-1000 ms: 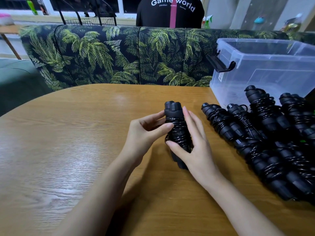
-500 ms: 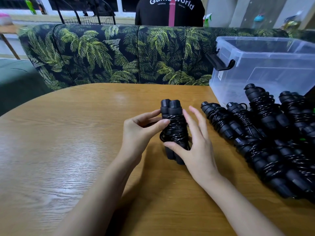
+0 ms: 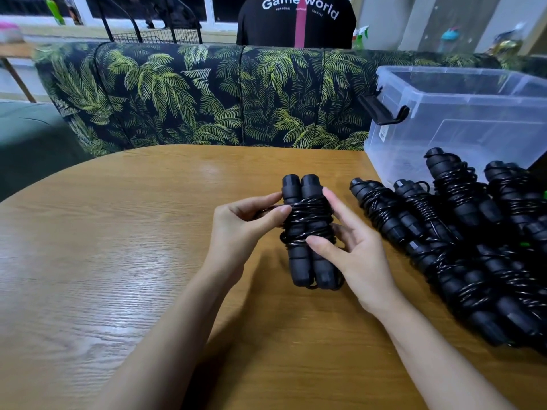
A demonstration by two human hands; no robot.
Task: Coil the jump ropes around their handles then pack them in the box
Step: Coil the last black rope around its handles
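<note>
A black jump rope with its cord coiled round its two side-by-side handles is held over the middle of the wooden table. My left hand pinches the cord at the bundle's left side with thumb and forefinger. My right hand grips the bundle from the right, thumb across the coils, fingers behind. A pile of several coiled black jump ropes lies on the table to the right. The clear plastic box stands at the back right, its lid off.
A sofa with a palm-leaf print runs along the table's far edge. A person in a black shirt sits behind it, back turned. The box has a black latch on its left end.
The coiled bundle has tilted upright and drawn a little toward me. My left hand shifted from the coils' front to pinching the cord at the left side.
</note>
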